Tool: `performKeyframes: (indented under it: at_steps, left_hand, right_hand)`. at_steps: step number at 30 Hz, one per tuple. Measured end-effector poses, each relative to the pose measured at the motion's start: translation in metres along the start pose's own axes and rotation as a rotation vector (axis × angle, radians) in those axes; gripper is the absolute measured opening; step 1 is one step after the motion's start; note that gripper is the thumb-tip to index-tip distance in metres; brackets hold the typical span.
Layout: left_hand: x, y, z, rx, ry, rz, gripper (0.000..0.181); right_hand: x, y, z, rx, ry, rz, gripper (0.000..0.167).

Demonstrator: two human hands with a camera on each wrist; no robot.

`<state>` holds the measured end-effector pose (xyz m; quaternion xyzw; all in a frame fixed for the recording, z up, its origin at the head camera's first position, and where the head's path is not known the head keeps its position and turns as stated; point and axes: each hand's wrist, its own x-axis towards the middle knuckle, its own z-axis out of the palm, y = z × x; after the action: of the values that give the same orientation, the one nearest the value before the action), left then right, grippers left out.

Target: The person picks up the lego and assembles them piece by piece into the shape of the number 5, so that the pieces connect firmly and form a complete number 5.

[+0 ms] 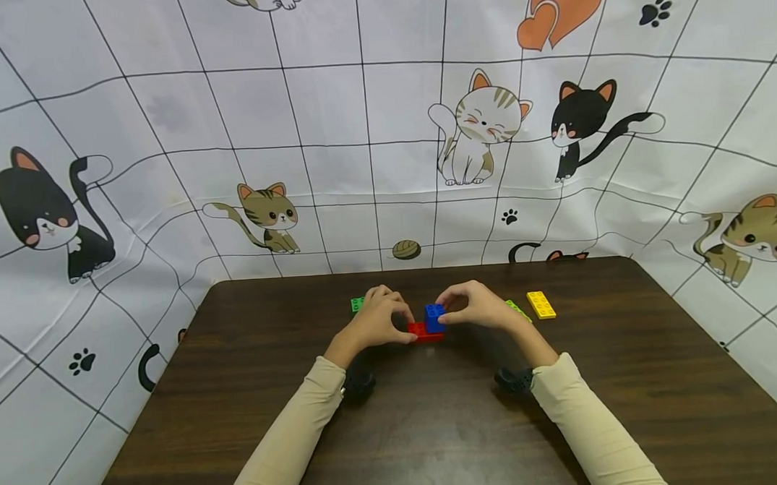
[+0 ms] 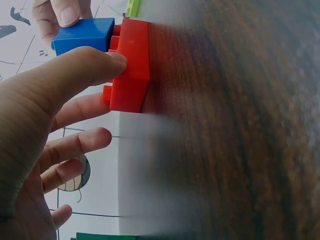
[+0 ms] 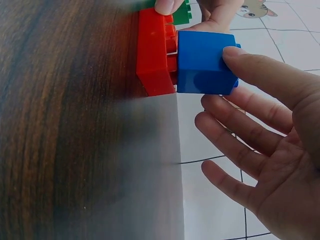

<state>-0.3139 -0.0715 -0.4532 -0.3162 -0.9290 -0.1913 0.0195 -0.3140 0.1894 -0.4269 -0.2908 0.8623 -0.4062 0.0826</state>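
Observation:
A red toy building brick (image 1: 425, 333) lies studs up on the table. My left hand (image 1: 380, 319) pinches it between thumb and index finger, the other fingers spread apart. Over the red brick's right part stands a blue brick (image 1: 434, 317), held by my right hand (image 1: 479, 306) with the thumb on its near face and fingers behind. In the right wrist view, red studs show between the red brick (image 3: 152, 55) and the blue brick (image 3: 206, 62), so the two are not flush.
A green brick (image 1: 357, 304) lies behind my left hand, partly hidden. Beyond my right forearm are a lime brick (image 1: 517, 309), mostly covered, and a yellow brick (image 1: 541, 305). The dark wooden table (image 1: 436, 428) ends at a white cat-print sheet (image 1: 331, 115).

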Motion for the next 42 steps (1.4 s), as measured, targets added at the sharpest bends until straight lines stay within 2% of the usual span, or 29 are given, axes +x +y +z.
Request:
performKeyframes:
  at_steps: [16,31,36,42]
  left_hand:
    - [0.001,-0.004,0.001,-0.016,0.008,0.002,0.026]
    - [0.002,-0.005,0.001,-0.024,-0.005,0.002,0.026]
    - [0.002,-0.005,0.001,-0.024,-0.006,0.0,0.026]
    - [0.001,-0.005,0.001,-0.035,-0.006,0.006,0.027]
  right_hand:
    - [0.0,-0.003,-0.004,-0.03,-0.031,-0.019,0.03]
    - [-0.001,-0.006,-0.003,-0.037,-0.026,-0.015,0.03]
    - [-0.001,-0.006,-0.002,-0.06,-0.016,-0.038,0.03]
    - [-0.001,-0.009,-0.002,-0.035,-0.025,-0.001,0.03]
